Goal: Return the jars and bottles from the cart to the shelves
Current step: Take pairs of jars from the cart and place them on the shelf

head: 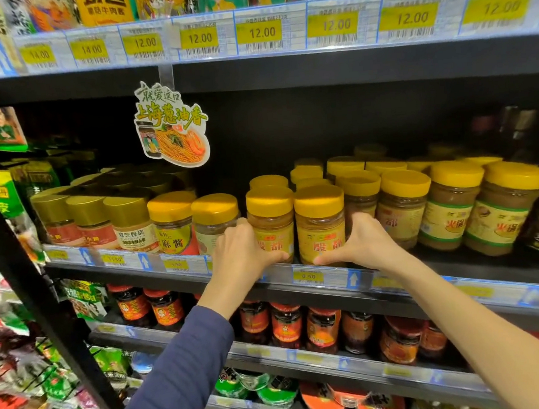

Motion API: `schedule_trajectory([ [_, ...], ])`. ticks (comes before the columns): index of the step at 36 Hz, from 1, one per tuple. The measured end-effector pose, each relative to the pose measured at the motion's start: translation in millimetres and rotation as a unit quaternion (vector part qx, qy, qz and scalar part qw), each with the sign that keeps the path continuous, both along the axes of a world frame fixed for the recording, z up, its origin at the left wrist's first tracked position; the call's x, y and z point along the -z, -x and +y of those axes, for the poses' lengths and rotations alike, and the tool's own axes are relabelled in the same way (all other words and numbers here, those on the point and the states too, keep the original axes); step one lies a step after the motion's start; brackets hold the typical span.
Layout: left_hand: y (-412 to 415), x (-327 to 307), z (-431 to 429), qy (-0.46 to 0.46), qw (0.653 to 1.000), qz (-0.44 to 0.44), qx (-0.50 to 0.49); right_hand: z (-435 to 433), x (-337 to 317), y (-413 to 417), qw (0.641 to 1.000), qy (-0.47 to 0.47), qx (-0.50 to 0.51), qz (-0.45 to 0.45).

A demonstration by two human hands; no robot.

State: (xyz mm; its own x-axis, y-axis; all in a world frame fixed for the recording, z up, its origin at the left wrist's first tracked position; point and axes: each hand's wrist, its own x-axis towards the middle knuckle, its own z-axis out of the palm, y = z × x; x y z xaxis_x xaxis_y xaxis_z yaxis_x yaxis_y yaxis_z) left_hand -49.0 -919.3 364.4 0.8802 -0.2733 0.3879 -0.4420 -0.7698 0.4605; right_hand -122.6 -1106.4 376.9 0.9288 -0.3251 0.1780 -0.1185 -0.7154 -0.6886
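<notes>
Two yellow-lidded jars of tan paste stand side by side at the front edge of the middle shelf [328, 277]. My left hand [241, 255] wraps the left jar [271, 223] from its left side, thumb across the lower label. My right hand [366, 242] cups the right jar [321, 226] from its right side, thumb along its base. Both jars rest upright on the shelf, touching each other. The cart is out of view.
More yellow-lidded jars [452, 206] fill the shelf to the right and behind; gold-lidded jars [92, 221] stand to the left. A hanging paper sign [171, 125] dangles above. Dark sauce jars [287, 325] line the shelf below. Snack packets [12, 353] hang at left.
</notes>
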Motion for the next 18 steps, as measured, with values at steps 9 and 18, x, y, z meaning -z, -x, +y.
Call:
schedule_trajectory([
  [9, 3, -3, -1, -0.034, 0.999, 0.002, -0.011, -1, 5, -11, 0.999, 0.044, -0.001, 0.026],
  [18, 8, -11, 0, -0.086, 0.995, -0.011, -0.044, 1, 4, -12, 0.999, 0.043, 0.01, 0.023],
])
